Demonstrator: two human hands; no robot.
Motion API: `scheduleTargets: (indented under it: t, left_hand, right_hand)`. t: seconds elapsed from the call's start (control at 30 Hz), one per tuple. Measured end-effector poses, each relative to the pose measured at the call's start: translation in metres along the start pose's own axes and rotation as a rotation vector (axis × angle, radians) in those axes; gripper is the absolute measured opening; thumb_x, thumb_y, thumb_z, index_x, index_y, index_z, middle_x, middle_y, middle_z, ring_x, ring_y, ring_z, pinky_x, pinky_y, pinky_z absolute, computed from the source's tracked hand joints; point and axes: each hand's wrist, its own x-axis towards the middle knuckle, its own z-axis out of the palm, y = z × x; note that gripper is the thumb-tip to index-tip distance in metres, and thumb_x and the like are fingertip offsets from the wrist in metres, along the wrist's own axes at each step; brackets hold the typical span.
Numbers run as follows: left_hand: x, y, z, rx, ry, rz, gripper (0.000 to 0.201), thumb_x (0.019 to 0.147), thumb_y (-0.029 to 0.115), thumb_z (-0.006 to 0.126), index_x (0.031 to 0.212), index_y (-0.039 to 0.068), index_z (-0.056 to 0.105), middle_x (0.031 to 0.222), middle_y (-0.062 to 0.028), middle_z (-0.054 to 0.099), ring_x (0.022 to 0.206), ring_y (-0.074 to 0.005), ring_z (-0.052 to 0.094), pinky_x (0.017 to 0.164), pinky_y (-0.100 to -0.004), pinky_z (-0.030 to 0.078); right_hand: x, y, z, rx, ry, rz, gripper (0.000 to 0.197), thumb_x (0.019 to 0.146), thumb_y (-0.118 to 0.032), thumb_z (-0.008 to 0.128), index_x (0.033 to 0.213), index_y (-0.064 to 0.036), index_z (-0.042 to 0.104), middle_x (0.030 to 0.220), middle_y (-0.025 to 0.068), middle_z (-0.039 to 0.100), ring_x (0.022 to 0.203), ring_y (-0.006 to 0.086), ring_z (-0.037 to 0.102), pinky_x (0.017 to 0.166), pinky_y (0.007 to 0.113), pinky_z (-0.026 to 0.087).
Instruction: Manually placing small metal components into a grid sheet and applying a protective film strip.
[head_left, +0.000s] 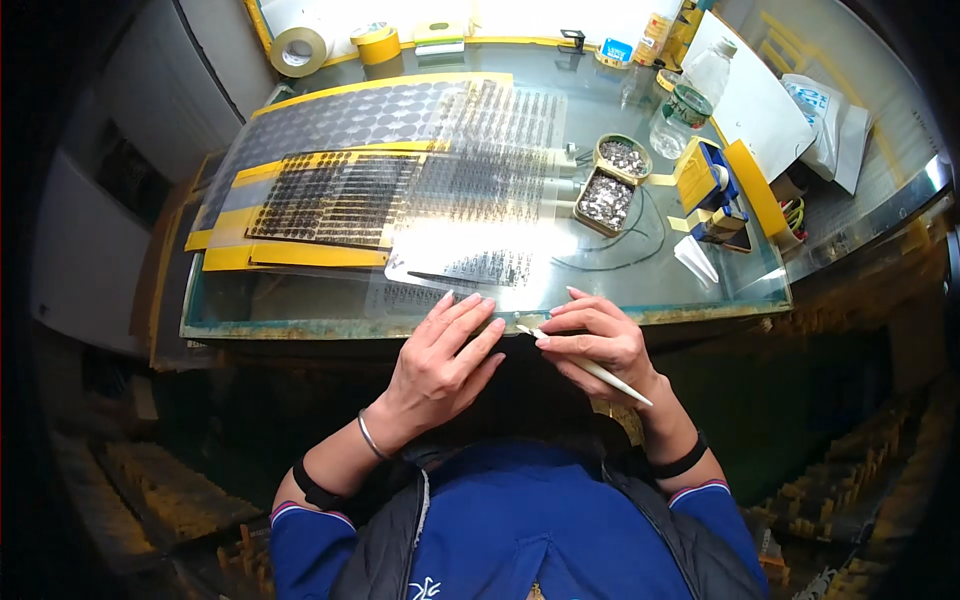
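Pinching a white pen-like tool (pixel 612 379) at the table's (pixel 650 290) six o'clock edge, the right hand (pixel 605 345) risked scratching the patterned film (pixel 490 266) at eleven o'clock should the left hand (pixel 440 360), grip apart, let it slide.

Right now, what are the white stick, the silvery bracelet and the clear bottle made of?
The white stick: perhaps smooth plastic, being evenly pale.
The silvery bracelet: probably polished metal, because it gleams.
The clear bottle: likely glossy plastic, see-through with bright highlights, though glass is possible.
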Motion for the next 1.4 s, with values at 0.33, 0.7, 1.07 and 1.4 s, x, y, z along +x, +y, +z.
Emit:
scheduleTargets:
  t: [0.33, 0.7, 1.07, 1.4]
  left_hand:
    - [0.005, -0.002, 0.002, -0.038, 0.017, -0.023, 0.042, 0.073, 0.009, 0.075, 0.114, 0.007, 0.066, 0.126, -0.0144, 0.06, 0.12, -0.0318, 0.057, 0.106, -0.0496, 0.042]
    - [0.015, -0.005, 0.002, -0.178, 0.032, -0.054, 0.031, 0.068, 0.006, 0.074, 0.098, 0.005, 0.068, 0.115, -0.0123, 0.065, 0.113, -0.0314, 0.062, 0.102, -0.0502, 0.045]
    - [0.042, -0.008, 0.0, -0.213, 0.062, -0.156, 0.009, 0.077, 0.01, 0.075, 0.082, 0.004, 0.072, 0.085, -0.0081, 0.065, 0.079, -0.0263, 0.062, 0.073, -0.0378, 0.05]
    - [0.066, 0.004, -0.001, -0.003, -0.229, -0.029, 0.009, 0.077, 0.006, 0.064, 0.069, 0.0, 0.065, 0.074, -0.0145, 0.06, 0.072, -0.0297, 0.063, 0.07, -0.0408, 0.052]
  right_hand:
    - [0.004, 0.006, -0.002, 0.005, -0.022, 0.026, 0.027, 0.069, -0.001, 0.076, 0.094, -0.0101, 0.072, 0.094, 0.003, 0.071, 0.091, 0.0225, 0.068, 0.097, 0.048, 0.05]
    - [0.006, 0.006, 0.009, -0.131, 0.041, -0.055, 0.025, 0.067, -0.002, 0.075, 0.09, -0.0117, 0.072, 0.086, 0.0024, 0.071, 0.083, 0.0211, 0.069, 0.09, 0.047, 0.054]
    - [0.015, 0.001, 0.02, -0.086, 0.091, 0.178, 0.027, 0.086, 0.002, 0.064, 0.111, -0.0056, 0.065, 0.097, 0.013, 0.07, 0.085, 0.0297, 0.067, 0.074, 0.036, 0.054]
    - [0.015, 0.007, 0.022, -0.102, 0.113, 0.161, 0.023, 0.084, 0.0, 0.066, 0.106, -0.0066, 0.064, 0.089, 0.0112, 0.068, 0.08, 0.0304, 0.066, 0.068, 0.039, 0.053]
